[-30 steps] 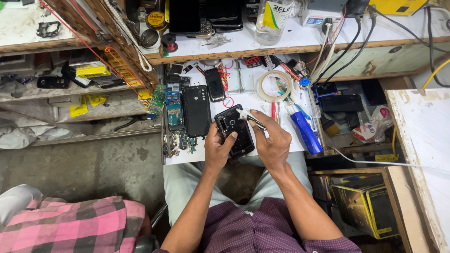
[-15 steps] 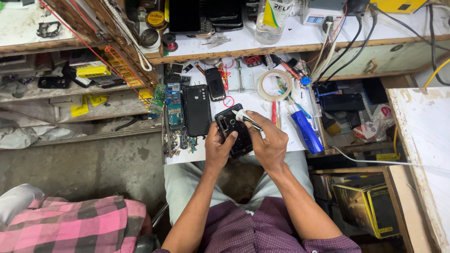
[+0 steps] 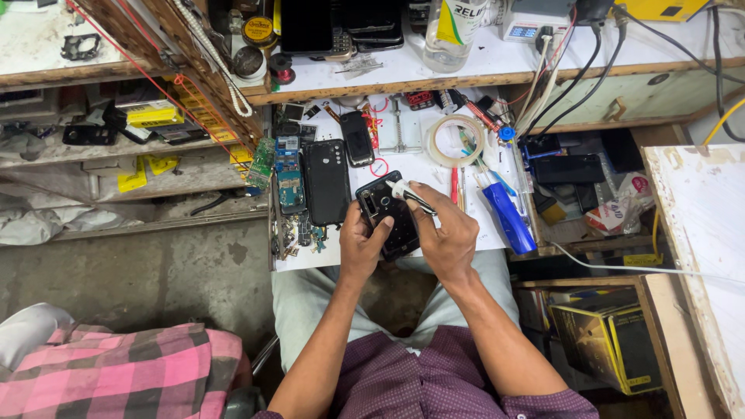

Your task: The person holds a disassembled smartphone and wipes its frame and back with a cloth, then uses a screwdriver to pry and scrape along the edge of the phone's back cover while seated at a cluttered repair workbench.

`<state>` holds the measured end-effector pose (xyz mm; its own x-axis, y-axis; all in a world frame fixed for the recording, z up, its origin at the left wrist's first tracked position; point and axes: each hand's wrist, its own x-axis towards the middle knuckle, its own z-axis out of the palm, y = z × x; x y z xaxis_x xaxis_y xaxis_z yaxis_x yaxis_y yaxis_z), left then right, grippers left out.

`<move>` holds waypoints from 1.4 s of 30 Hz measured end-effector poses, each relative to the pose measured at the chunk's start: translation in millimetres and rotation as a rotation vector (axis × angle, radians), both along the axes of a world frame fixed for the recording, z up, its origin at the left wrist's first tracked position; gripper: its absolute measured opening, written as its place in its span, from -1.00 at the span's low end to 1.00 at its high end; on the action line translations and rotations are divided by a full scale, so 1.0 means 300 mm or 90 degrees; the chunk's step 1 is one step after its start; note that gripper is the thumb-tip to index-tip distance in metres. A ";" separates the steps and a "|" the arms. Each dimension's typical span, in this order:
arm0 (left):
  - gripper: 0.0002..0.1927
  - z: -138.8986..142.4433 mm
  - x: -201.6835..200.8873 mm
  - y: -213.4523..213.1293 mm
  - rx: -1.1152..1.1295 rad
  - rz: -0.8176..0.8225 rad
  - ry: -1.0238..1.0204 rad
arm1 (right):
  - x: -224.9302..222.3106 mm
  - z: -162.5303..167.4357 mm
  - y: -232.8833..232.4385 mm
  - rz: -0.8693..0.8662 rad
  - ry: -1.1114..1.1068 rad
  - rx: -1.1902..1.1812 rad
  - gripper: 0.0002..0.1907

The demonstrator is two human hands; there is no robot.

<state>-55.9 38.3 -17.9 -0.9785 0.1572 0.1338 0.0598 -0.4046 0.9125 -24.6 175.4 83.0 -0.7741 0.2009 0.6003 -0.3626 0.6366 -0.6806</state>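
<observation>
Black plastic phone back shell sat low on the white tabletop, left hand grasping its edge; right hand pinched a slim white-tipped tool against it, beside a blue-handled screwdriver.

black phone, blue bottle

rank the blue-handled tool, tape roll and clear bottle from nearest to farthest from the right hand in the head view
1. Blue-handled tool: just right of the right hand, on the white work board.
2. Tape roll: above the hand, farther up the board.
3. Clear bottle: on the upper shelf, farthest.
</observation>
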 end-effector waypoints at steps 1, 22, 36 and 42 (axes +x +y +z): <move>-0.65 0.000 0.000 0.001 0.002 0.000 0.000 | 0.000 -0.001 -0.001 0.007 0.002 -0.003 -0.74; -0.63 -0.019 -0.006 0.008 0.011 0.000 0.007 | 0.000 0.000 -0.017 0.022 -0.003 -0.019 -0.76; -0.63 -0.006 -0.002 0.004 0.021 -0.008 -0.008 | 0.005 -0.005 -0.023 0.028 -0.003 -0.023 -0.77; -0.62 -0.007 -0.001 0.002 0.014 -0.010 -0.008 | 0.003 0.000 -0.029 0.033 -0.001 -0.022 -0.77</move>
<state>-56.4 39.0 -20.0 -0.9776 0.1694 0.1250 0.0418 -0.4258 0.9039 -23.8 166.8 83.1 -0.7846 0.1814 0.5929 -0.3939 0.5927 -0.7026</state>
